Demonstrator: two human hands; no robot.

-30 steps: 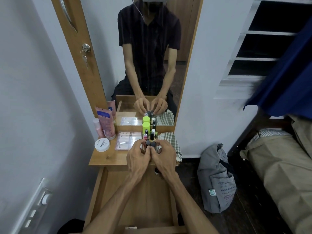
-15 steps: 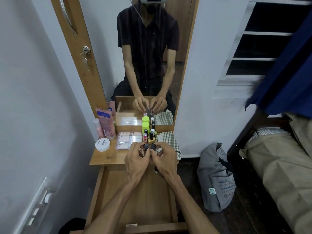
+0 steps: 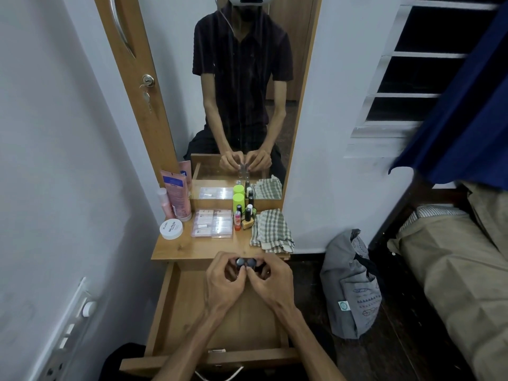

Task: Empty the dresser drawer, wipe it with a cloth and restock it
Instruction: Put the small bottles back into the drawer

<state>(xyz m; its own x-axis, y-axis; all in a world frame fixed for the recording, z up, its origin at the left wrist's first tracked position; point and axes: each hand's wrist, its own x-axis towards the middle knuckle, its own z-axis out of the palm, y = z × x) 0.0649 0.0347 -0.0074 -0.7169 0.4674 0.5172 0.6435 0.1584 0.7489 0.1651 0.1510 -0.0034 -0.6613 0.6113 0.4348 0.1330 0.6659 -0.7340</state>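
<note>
The wooden dresser drawer (image 3: 165, 306) stands pulled out below the dresser top, its floor bare where it shows. Both hands hover over its far end, close together. My left hand (image 3: 224, 281) and my right hand (image 3: 270, 281) each pinch small dark-capped bottles (image 3: 245, 262), held side by side between the fingertips. On the dresser top (image 3: 192, 247) stand more small nail polish bottles (image 3: 243, 220), two lime-green containers (image 3: 238, 201), flat clear packets (image 3: 212, 224), a white jar (image 3: 171, 229), pink tubes (image 3: 177, 198) and a folded checked cloth (image 3: 270, 229).
A mirror (image 3: 242, 92) rises behind the dresser top and reflects me. A wall with a switch panel (image 3: 71, 323) is close on the left. A grey bag (image 3: 354, 284) lies on the dark floor at the right, beside a bed (image 3: 453, 257).
Both hands have drawn back from the cluster of bottles on the dresser top toward me, carrying the dark-capped bottles over the open drawer.
</note>
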